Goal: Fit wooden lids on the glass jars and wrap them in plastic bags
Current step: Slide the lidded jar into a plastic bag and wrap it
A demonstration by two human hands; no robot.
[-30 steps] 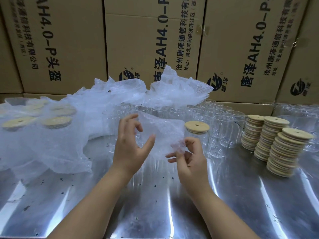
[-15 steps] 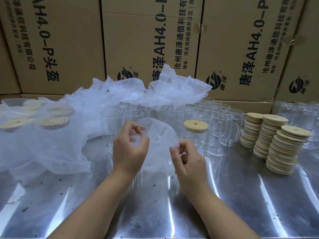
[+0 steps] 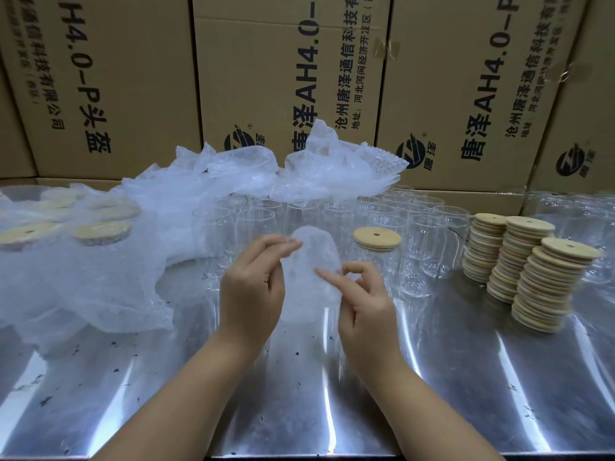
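A small clear plastic bag [image 3: 311,277] hangs upright between my hands over the shiny metal table [image 3: 466,377]. My left hand [image 3: 253,291] pinches its upper left edge between fingertips and thumb. My right hand [image 3: 362,301] pinches its right edge with thumb and curled fingers, the forefinger stretched across the bag. Just right of my hands stands a glass jar with a wooden lid [image 3: 377,238] on it. Several lidless glass jars [image 3: 426,247] crowd the table behind.
Three stacks of wooden lids [image 3: 552,284] stand at the right. A heap of plastic bags [image 3: 100,261] covers the left, with several lidded, wrapped jars [image 3: 100,231] under it. More bags [image 3: 319,171] lie behind the jars. Cardboard boxes [image 3: 283,78] wall off the back.
My left hand has closed its fingers onto the bag's left edge. The bag has been drawn together into a narrower upright shape between my hands, and my right forefinger now stretches out.
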